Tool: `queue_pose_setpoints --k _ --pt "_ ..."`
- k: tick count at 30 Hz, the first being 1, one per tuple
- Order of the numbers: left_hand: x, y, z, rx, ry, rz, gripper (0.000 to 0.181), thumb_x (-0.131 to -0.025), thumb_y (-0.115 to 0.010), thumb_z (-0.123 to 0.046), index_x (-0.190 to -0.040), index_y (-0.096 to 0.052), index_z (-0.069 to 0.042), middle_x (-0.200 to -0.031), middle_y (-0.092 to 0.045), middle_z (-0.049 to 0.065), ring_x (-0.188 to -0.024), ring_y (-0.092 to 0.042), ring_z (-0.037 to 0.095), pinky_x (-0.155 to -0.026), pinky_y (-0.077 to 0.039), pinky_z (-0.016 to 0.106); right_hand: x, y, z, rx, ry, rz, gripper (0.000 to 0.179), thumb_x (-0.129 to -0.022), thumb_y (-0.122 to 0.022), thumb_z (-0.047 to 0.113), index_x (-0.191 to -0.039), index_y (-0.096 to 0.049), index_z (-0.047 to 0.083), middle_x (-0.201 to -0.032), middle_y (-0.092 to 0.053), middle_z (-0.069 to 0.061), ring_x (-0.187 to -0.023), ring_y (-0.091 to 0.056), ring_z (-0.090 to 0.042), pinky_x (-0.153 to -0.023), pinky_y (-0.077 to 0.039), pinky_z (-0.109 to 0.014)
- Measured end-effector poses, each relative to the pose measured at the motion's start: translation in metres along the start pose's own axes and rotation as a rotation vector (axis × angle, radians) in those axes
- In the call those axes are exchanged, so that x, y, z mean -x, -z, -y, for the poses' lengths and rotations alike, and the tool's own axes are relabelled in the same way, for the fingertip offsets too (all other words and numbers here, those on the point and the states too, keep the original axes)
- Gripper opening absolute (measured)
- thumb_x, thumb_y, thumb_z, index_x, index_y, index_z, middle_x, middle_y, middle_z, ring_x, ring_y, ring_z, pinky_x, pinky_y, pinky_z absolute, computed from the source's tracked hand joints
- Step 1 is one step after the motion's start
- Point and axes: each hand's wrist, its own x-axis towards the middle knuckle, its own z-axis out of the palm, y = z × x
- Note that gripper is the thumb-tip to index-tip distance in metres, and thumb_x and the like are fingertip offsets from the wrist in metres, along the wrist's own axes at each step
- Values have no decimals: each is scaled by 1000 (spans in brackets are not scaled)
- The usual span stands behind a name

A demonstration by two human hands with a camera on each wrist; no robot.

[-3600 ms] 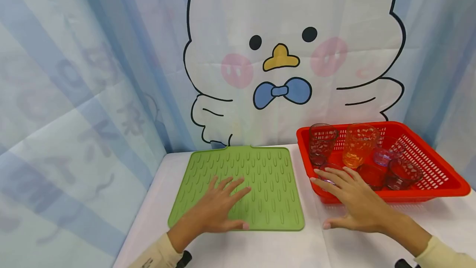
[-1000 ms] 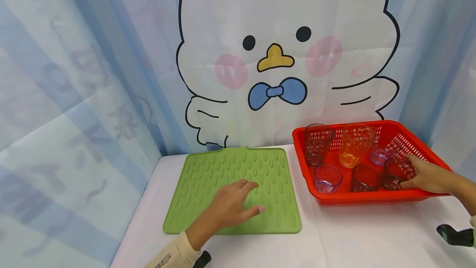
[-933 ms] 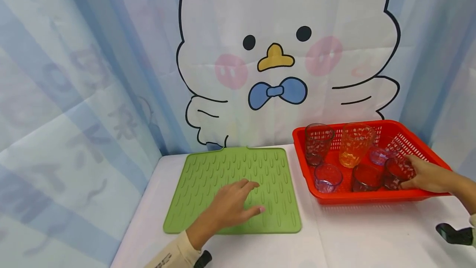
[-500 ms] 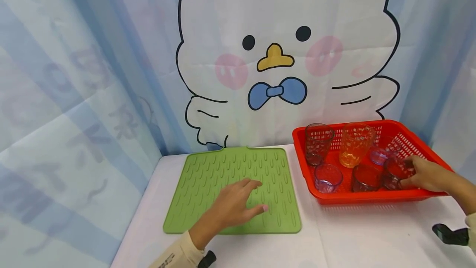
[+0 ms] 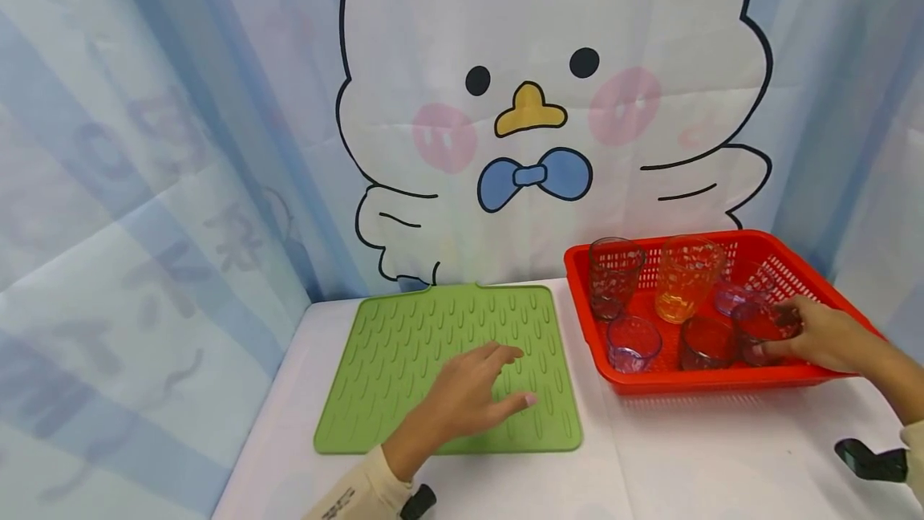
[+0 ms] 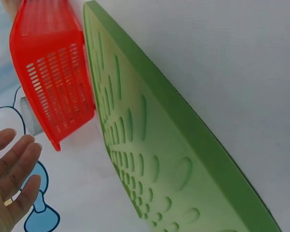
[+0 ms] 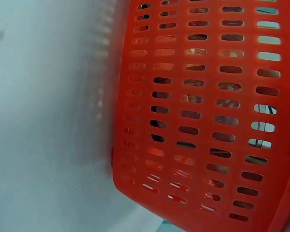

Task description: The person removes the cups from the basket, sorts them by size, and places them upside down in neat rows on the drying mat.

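My right hand reaches over the near right side of the red plastic basket. Its thumb and fingers grip a short dark-tinted glass, which tilts a little. Just left of that glass sits another short dark glass. My left hand hovers with loosely extended fingers above the green ribbed drying mat, holding nothing. In the left wrist view the left hand shows spread fingers beside the mat. The basket's slotted wall fills the right wrist view, hiding that hand's hold.
Also in the basket are a tall dark glass, a tall amber-bottomed glass, a purple glass at the back and another purple glass at front left. A printed curtain stands close behind and left of the white table.
From in front of the basket, my right hand has moved right and gripped the dark glass, lately shifting it slightly left. My left hand has drifted right over the mat.
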Motion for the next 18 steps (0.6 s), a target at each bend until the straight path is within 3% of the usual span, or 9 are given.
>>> queue_pose_setpoints --k 8,18 --pt "-12 -1 -10 32 -5 -11 57 -93 -60 -60 -133 -60 -18 -120 -68 -4 -103 -65 10 -83 -55 28 6 1 9 15 4 -96 91 -75 -87 36 -125 -41 -24 -105 -57 -41 -86 -59 -46 -69 -57 -56" --pt "-30 -2 -22 74 -35 -47 57 -93 -63 -57 -134 -59 -17 -122 -67 -4 -98 -65 8 -79 -53 21 19 12 29 34 -78 -190 101 -79 -81 53 -136 -35 -16 -120 -47 -46 -97 -50 -59 -64 -56 -59"
